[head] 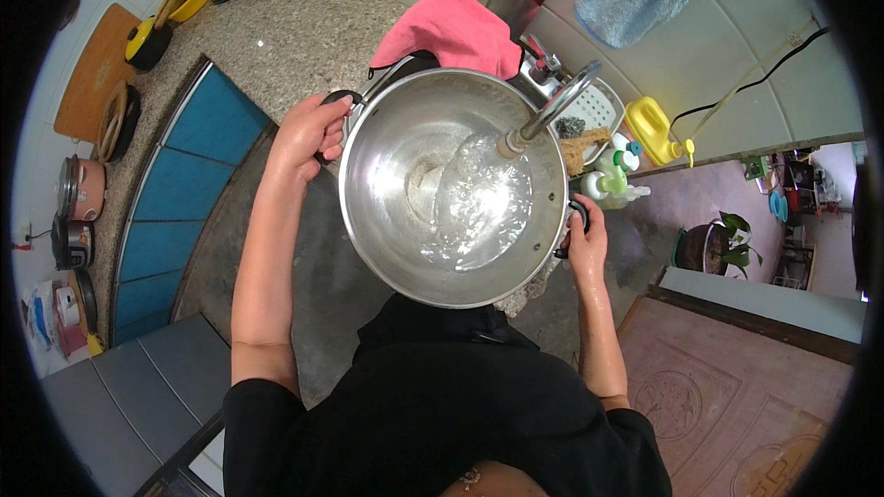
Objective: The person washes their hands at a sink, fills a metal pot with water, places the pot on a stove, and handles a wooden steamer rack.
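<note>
A wide stainless steel pot (394, 235) with two black handles is held in front of me, under the curved metal faucet (563, 100). Clear water (476, 214) lies to the right side of its bottom, its surface rippled and bright. My left hand (307, 134) grips the pot's left handle (343, 95). On the opposite side, my right hand (587, 235) holds the right handle (581, 215). The sink behind the pot is mostly hidden. A pink cloth (449, 34) hangs just beyond the far rim.
To the right stand a yellow jug (649, 131), a green pump bottle (611, 179) and a white perforated basket (590, 110) with a scouring pad (570, 127). A cleaver (514, 3) leans at the wall. Granite countertop (297, 34) curves left over blue cabinets (200, 131).
</note>
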A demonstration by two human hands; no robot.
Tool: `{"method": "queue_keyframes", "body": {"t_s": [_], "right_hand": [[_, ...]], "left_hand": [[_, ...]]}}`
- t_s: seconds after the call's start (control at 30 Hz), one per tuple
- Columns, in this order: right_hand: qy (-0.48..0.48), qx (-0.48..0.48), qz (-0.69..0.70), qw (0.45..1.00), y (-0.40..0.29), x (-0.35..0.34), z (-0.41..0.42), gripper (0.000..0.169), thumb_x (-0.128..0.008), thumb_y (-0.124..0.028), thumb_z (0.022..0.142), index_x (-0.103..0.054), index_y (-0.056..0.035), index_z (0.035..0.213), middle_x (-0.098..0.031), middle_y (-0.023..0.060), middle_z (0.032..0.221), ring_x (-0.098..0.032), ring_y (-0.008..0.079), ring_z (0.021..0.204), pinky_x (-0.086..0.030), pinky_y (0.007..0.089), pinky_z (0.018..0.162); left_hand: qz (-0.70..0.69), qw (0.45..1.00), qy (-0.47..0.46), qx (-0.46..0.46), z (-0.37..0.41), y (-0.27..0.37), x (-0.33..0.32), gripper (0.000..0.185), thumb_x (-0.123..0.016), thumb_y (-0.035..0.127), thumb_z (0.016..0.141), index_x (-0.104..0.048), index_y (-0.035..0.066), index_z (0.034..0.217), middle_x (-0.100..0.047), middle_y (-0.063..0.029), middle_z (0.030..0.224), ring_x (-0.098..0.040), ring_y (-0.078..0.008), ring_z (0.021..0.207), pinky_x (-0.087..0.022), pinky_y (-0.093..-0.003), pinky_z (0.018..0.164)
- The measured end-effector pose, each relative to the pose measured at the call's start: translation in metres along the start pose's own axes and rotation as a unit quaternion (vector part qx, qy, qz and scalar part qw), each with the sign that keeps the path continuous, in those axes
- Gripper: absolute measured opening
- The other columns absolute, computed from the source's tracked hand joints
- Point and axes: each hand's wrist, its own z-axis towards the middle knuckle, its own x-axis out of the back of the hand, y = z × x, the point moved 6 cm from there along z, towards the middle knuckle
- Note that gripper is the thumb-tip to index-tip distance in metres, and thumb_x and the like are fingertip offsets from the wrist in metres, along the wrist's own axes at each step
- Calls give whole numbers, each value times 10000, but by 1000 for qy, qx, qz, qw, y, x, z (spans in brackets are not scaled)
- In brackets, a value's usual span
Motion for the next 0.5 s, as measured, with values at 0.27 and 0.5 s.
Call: {"method": "queue_keyframes", "body": {"t_s": [0.27, 0.5], "right_hand": [[1, 4, -13, 1000, -10, 9, -1, 314, -512, -113, 940, -543, -73, 1250, -573, 54, 797, -520, 102, 498, -449, 268, 495], [2, 1, -18, 1000, -11, 9, 2, 322, -526, -131, 938, -550, -77, 1254, -587, 54, 790, -530, 105, 504, -453, 271, 500]], "left_hand": [[-42, 998, 8, 40, 20, -40, 20, 194, -635, 170, 900, -513, 63, 793, -351, 65, 548, -287, -42, 403, -233, -224, 356], [-55, 997, 2, 45, 32, -53, 28, 200, -645, 178, 896, -515, 75, 786, -346, 76, 543, -279, -33, 400, -216, -216, 354]]}}
